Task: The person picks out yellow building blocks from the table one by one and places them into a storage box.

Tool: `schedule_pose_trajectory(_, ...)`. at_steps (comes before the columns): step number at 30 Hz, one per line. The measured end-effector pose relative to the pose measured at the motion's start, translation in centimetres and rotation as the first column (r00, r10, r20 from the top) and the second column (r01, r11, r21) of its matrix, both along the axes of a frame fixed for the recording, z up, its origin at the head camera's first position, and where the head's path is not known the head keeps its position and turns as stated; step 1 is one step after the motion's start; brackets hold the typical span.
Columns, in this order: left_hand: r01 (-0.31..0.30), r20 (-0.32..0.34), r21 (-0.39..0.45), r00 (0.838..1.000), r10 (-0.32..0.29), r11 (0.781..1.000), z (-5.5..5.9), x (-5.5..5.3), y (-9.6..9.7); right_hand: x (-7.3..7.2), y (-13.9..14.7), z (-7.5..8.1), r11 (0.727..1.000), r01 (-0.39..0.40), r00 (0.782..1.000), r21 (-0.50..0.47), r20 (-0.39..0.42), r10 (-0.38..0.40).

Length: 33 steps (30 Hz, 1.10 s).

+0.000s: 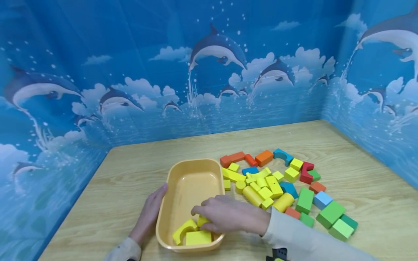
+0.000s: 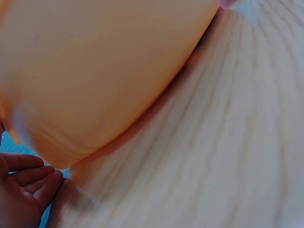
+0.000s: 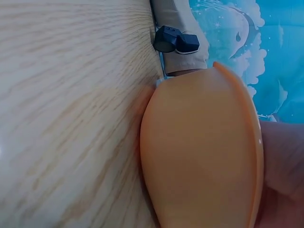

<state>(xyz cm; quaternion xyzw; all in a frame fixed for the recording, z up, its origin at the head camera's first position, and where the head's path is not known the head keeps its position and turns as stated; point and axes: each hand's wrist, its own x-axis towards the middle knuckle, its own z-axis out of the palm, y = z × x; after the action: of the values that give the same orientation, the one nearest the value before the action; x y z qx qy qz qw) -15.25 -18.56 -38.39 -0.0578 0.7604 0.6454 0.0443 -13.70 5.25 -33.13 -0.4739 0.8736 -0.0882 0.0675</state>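
A tan plastic basin (image 1: pixel 192 188) stands on the table, and it appears from outside in the left wrist view. My left hand (image 1: pixel 151 210) rests against its left side, fingers fairly straight along the wall. My right hand (image 1: pixel 225 214) reaches over the right rim into the near end. Its thumb and fingers pinch a yellow block (image 1: pixel 203 220), partly hidden by the hand. Beneath and beside it in the basin lie a yellow arch block (image 1: pixel 184 231) and a yellow rectangular block (image 1: pixel 198 238). The right wrist view shows part of the right hand (image 3: pixel 285 166) behind the rim.
Right of the basin spreads a loose pile of toy blocks: yellow cylinders (image 1: pixel 252 196), green blocks (image 1: pixel 331 214), an orange block (image 1: pixel 264 158) and a blue arch (image 1: pixel 283 156). A dolphin-printed curtain (image 1: pixel 209 90) borders the table's back and sides.
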Motion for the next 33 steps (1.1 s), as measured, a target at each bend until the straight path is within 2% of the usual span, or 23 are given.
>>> schedule_pose_trajectory(9,-0.003,0.007,-0.013,1.0,0.004,1.0,-0.2,0.0,0.0,-0.1,0.1,-0.3,1.0,-0.01,0.999,-0.018,0.041,0.011)
schedule_pose_trajectory(13,0.003,0.009,-0.006,1.0,-0.003,1.0,-0.3,0.0,0.0,-0.1,0.1,-0.3,1.0,-0.01,0.999,-0.025,0.033,0.011)
schedule_pose_trajectory(16,0.006,0.009,-0.004,1.0,-0.006,1.0,-0.3,0.0,0.0,-0.1,0.2,-0.3,0.999,-0.027,1.0,-0.043,-0.01,0.027)
schedule_pose_trajectory(21,0.009,0.012,0.001,1.0,-0.009,1.0,-0.2,0.0,0.0,-0.5,1.2,-0.1,0.991,-0.061,0.987,-0.117,-0.155,0.043)
schedule_pose_trajectory(24,0.008,0.006,0.002,1.0,-0.008,1.0,-0.2,0.0,0.0,-1.1,2.7,0.1,0.977,-0.028,0.981,-0.212,-0.193,-0.014)
schedule_pose_trajectory(28,0.005,-0.005,-0.006,1.0,-0.005,1.0,-0.1,0.0,0.0,-2.0,5.4,0.3,0.941,0.094,0.968,-0.325,-0.193,-0.163)
schedule_pose_trajectory(30,0.005,-0.005,-0.01,1.0,-0.005,1.0,-0.1,0.0,0.1,-2.3,6.9,0.3,0.92,0.174,0.946,-0.35,-0.199,-0.255)
schedule_pose_trajectory(33,0.007,-0.003,-0.013,1.0,-0.007,1.0,-0.1,-0.1,0.1,-3.0,9.2,0.2,0.886,0.283,0.898,-0.367,-0.222,-0.379)
